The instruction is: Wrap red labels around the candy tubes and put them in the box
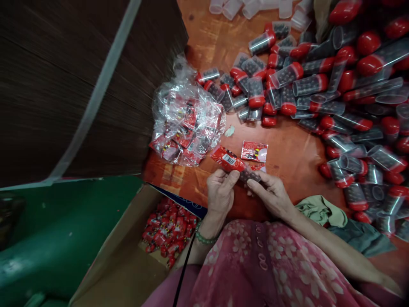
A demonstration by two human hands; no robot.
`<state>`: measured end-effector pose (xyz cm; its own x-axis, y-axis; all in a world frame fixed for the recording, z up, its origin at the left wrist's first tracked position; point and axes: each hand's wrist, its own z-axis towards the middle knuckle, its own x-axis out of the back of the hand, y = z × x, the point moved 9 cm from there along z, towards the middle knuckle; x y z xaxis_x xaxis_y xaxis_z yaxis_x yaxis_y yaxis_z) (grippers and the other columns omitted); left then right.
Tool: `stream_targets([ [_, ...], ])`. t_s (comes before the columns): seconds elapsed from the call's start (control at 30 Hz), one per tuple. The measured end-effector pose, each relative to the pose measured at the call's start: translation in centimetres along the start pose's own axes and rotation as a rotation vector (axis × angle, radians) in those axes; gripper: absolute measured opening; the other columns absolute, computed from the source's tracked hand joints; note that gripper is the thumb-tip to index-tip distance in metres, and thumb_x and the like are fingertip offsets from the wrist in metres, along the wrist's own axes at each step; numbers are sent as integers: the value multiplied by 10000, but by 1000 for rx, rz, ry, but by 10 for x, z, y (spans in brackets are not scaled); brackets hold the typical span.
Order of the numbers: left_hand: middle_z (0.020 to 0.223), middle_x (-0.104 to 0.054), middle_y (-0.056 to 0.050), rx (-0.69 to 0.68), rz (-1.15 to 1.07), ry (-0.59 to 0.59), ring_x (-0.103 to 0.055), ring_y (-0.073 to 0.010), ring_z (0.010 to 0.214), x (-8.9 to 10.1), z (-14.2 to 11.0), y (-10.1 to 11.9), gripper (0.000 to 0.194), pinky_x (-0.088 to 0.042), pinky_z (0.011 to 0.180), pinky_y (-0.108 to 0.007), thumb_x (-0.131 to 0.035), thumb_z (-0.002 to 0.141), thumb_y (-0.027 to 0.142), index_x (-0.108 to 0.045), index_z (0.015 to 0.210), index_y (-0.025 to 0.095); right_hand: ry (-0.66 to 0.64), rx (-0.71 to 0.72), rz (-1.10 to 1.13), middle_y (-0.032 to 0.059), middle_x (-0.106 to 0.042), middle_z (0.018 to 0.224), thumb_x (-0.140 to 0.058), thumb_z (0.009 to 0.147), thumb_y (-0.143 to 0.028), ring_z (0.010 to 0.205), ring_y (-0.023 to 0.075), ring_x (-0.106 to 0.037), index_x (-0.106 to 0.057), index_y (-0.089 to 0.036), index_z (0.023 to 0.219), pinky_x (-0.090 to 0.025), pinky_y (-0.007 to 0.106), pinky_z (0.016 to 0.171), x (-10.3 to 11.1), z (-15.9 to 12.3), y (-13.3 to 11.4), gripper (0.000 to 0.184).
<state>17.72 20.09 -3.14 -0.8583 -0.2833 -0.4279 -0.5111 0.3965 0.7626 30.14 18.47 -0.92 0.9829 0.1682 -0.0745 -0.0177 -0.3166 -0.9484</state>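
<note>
My left hand (222, 192) pinches the lower edge of a red printed wrapper (227, 157) with a white barcode. Adjoining its right end is a dark, dotted clear tube (248, 174), held by the closed fingers of my right hand (271, 192). Whether the tube is inside the wrapper or just against it, I cannot tell. Just beyond my fingers, a flat red printed card (254, 151) lies on the table, with another partly hidden below it. A clear plastic bag (188, 123) full of similar red wrappers lies beyond my left hand.
Many clear tubes with red caps (287, 76) are heaped at the right and back of the orange table (287, 149). Frosted empty tubes (233, 6) lie behind. Below left, a cardboard box (118, 256) contains red packed pieces (169, 230). Cloths (322, 209) lie near my right forearm.
</note>
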Motion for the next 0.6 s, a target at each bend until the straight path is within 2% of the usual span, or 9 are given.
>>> stream_targets([
  [0.07, 752, -753, -26, 19, 21, -31, -712, -173, 748, -1, 0, -3, 386, -551, 842, -327, -864, 614, 489, -747, 814, 180, 61, 76, -97, -11, -562, 670, -604, 903, -492, 626, 117, -493, -639, -185, 789, -396, 246, 597, 5, -1, -7, 329],
  [0.13, 767, -755, -30, 6, 53, -51, -703, -165, 731, 0, -1, -4, 366, -551, 810, -313, -845, 646, 484, -755, 827, 178, 74, 68, -68, -6, -578, 668, -622, 893, -484, 623, 119, -505, -652, -186, 786, -403, 247, 595, 7, -1, -4, 318],
  [0.27, 743, -747, -26, -65, 171, -76, -676, -138, 672, 3, 0, -2, 294, -539, 694, -252, -816, 708, 436, -750, 810, 169, -59, -153, 344, -7, -623, 652, -666, 845, -532, 502, 95, -505, -648, -181, 768, -396, 231, 500, -6, 3, 24, 360],
  [0.33, 774, -756, -45, -64, 189, -107, -692, -155, 688, 0, 0, -3, 323, -551, 684, -261, -815, 703, 457, -747, 823, 165, -90, -203, 450, -7, -635, 669, -689, 820, -545, 475, 83, -497, -643, -177, 767, -384, 223, 476, -11, 4, 29, 375],
  [0.43, 863, -771, -83, -34, 99, -127, -727, -198, 754, -6, 1, -2, 426, -576, 701, -293, -826, 662, 523, -744, 870, 160, -103, -130, 331, -16, -610, 649, -665, 854, -525, 515, 91, -516, -639, -177, 785, -395, 222, 512, -11, 5, 21, 355],
  [0.53, 806, -774, -77, -8, -11, -70, -743, -218, 762, -8, 3, 2, 422, -589, 757, -330, -851, 625, 520, -751, 829, 165, -65, -26, 94, -21, -573, 645, -617, 901, -495, 586, 105, -516, -620, -180, 790, -396, 230, 568, -7, 3, 8, 334],
  [0.6, 766, -773, -76, 33, -44, -73, -747, -229, 760, -12, 4, 2, 410, -592, 786, -352, -866, 604, 510, -760, 795, 163, -25, 22, -9, -20, -557, 652, -591, 920, -487, 607, 109, -495, -604, -181, 768, -383, 236, 584, -4, 2, 3, 342],
])
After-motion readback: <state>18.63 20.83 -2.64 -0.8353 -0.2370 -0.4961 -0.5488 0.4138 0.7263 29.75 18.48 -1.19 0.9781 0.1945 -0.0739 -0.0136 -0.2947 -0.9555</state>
